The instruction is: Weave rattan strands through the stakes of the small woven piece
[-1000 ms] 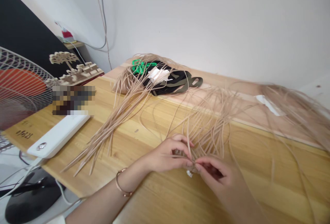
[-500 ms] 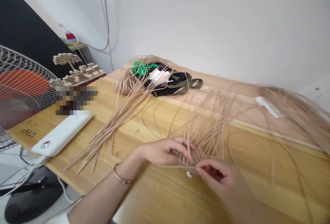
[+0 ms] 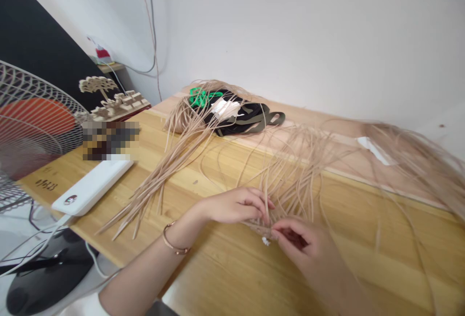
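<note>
My left hand [image 3: 238,205] rests palm down with its fingers bent over the near ends of thin tan rattan strands [image 3: 303,185], closed on them. These ends meet in a small woven part [image 3: 258,229], mostly hidden beneath my fingers. To the right, my right hand [image 3: 305,245] pinches thumb and forefinger together at the edge of the weave, apparently on a strand whose tip I cannot make out. A small white tuft [image 3: 266,241] sticks out below the weave, between the hands. The strands fan away from me over the wooden table [image 3: 225,267].
A loose bundle of strands [image 3: 152,180] lies left of my hands. Behind it are a black bag [image 3: 250,122] with olive straps and green cord [image 3: 199,97]. More strands [image 3: 417,156] lie at right. A white elongated device [image 3: 90,185] and a fan [image 3: 32,122] stand left.
My right hand has moved slightly left and up, closer to the left fingers. The strand that stuck out leftward below my left hand no longer shows there. The view has shifted a little.
</note>
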Demonstrator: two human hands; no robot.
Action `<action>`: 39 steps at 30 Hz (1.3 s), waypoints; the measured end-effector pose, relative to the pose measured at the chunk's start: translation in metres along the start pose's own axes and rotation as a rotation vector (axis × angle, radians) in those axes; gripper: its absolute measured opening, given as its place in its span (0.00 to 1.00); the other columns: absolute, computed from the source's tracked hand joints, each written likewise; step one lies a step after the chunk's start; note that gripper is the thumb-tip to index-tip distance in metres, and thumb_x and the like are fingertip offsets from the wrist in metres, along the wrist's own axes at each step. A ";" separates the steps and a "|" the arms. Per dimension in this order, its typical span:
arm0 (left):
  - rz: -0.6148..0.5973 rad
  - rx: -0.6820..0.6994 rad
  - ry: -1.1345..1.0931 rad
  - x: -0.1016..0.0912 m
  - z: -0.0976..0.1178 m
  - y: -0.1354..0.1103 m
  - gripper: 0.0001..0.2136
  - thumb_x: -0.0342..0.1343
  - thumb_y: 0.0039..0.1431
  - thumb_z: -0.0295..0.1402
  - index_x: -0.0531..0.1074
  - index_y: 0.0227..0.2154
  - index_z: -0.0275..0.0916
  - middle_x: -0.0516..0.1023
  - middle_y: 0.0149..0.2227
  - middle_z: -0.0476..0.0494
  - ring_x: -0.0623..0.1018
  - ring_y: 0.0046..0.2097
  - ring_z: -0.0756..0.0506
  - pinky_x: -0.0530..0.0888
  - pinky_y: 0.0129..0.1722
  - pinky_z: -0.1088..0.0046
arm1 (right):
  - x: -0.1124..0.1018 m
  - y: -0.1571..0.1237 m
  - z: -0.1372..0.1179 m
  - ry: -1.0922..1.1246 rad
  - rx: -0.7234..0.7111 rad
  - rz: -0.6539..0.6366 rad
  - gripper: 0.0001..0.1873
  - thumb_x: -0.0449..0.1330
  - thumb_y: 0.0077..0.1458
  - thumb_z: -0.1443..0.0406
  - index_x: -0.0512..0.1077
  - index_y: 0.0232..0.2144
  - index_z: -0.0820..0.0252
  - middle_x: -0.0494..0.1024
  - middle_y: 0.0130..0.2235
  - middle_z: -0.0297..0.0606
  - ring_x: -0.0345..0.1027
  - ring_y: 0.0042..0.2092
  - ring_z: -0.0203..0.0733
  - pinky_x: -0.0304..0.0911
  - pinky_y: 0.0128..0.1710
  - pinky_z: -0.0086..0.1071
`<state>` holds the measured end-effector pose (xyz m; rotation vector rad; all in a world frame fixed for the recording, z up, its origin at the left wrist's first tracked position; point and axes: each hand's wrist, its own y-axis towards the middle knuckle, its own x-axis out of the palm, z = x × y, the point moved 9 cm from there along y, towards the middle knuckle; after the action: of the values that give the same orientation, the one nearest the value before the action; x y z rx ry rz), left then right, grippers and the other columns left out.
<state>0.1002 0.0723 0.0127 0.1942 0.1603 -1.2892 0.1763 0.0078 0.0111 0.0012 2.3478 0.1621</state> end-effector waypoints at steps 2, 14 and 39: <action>-0.006 0.012 0.017 0.001 0.001 0.001 0.07 0.51 0.56 0.27 0.74 0.27 0.35 0.73 0.41 0.40 0.69 0.51 0.45 0.64 0.52 0.70 | -0.002 0.000 -0.010 -0.085 -0.130 0.044 0.09 0.53 0.57 0.67 0.71 0.27 0.57 0.70 0.24 0.29 0.62 0.24 0.33 0.55 0.24 0.27; -0.054 0.015 0.117 0.005 -0.001 0.006 0.08 0.51 0.58 0.27 0.73 0.26 0.34 0.73 0.39 0.42 0.71 0.47 0.47 0.67 0.48 0.72 | -0.015 -0.015 -0.054 -0.512 -0.508 0.374 0.08 0.51 0.61 0.72 0.70 0.33 0.64 0.77 0.32 0.40 0.70 0.34 0.40 0.59 0.35 0.30; -0.071 -0.191 -0.093 0.001 -0.017 0.014 0.07 0.54 0.49 0.25 0.76 0.22 0.38 0.74 0.31 0.47 0.71 0.46 0.47 0.66 0.45 0.74 | -0.001 0.002 0.005 0.014 0.075 0.015 0.10 0.53 0.53 0.63 0.73 0.26 0.57 0.72 0.25 0.33 0.64 0.25 0.37 0.56 0.24 0.30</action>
<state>0.1133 0.0792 -0.0037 -0.0350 0.2109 -1.3425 0.1808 0.0102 0.0088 0.0545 2.3670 0.0820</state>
